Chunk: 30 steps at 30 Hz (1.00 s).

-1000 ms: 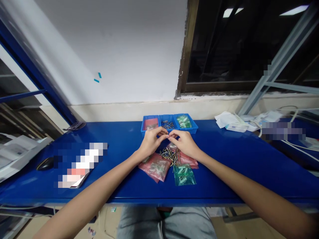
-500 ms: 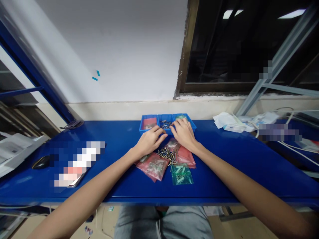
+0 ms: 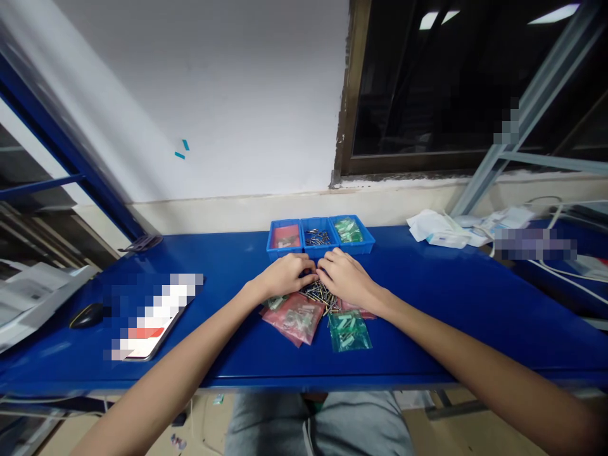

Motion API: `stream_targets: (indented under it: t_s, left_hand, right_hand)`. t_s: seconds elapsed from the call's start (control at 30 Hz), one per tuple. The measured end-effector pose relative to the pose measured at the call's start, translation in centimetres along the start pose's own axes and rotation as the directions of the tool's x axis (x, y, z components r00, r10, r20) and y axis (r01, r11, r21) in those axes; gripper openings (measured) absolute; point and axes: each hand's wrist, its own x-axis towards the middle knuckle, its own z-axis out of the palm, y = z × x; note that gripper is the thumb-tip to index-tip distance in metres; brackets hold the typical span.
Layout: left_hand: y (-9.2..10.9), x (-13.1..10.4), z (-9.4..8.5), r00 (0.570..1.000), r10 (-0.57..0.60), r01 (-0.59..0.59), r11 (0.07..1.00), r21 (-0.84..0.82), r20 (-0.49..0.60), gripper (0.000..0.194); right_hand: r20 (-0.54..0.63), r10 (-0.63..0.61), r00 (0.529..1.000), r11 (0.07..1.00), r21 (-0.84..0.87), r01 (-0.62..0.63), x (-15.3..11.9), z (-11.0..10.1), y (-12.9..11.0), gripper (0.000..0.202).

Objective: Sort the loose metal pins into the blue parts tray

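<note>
My left hand (image 3: 291,275) and my right hand (image 3: 346,278) meet just in front of the blue bins, over the far side of a loose pile of long thin metal pieces, like screws (image 3: 321,297). The fingers of both are curled in and their tips nearly touch; whatever they grip is too small or hidden to make out. Pink bags (image 3: 299,316) with small parts lie left of the pile, near my left wrist. A green bag (image 3: 350,330) holding pale pieces is in front of it. Another pink bag is partly covered by my right hand.
Three joined blue bins (image 3: 320,250) stand behind my hands, holding pink bags, loose metal pieces and green bags (image 3: 348,229). To the left lie a phone (image 3: 152,342), a black mouse (image 3: 88,315) and papers. White packets (image 3: 444,231) and cables are at the right.
My right hand has come back from the right-hand bin to the pile, uncovering the green bags there. My left hand has shifted slightly nearer, and the fingertips of both hands are now together.
</note>
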Motion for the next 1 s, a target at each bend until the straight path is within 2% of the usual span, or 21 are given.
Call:
stream_targets:
  t_s: [0.37,0.7,0.83,0.93,1.0]
  left_hand:
    - [-0.6,0.1,1.2,0.996,-0.023,0.02,0.999,-0.043,-0.081,0.024]
    - [-0.7,0.1,0.7,0.999,-0.042,0.039,0.961,-0.274,-0.007,0.021]
    - [-0.7,0.2,0.6,0.999,-0.042,0.037,0.954,-0.297,-0.008,0.024]
    - [-1.0,0.1,-0.2,0.999,-0.047,0.037,0.95,-0.31,-0.023,0.026]
    - [-1.1,0.0,-1.0,0.996,-0.063,0.039,0.954,-0.296,-0.07,0.026]
  right_hand:
    - [-0.014,0.014,1.0,0.993,0.117,-0.012,-0.1,0.5,0.5,0.022]
    - [-0.04,0.037,0.999,0.991,0.131,-0.032,-0.1,0.6,0.8,0.021]
    - [-0.039,0.037,0.999,0.988,0.148,-0.031,-0.1,0.6,0.7,0.022]
    - [-0.044,0.051,0.998,0.983,0.18,-0.042,0.0,0.2,0.6,0.025]
    - [-0.058,0.055,0.997,0.976,0.215,-0.041,0.0,-0.1,0.5,0.028]
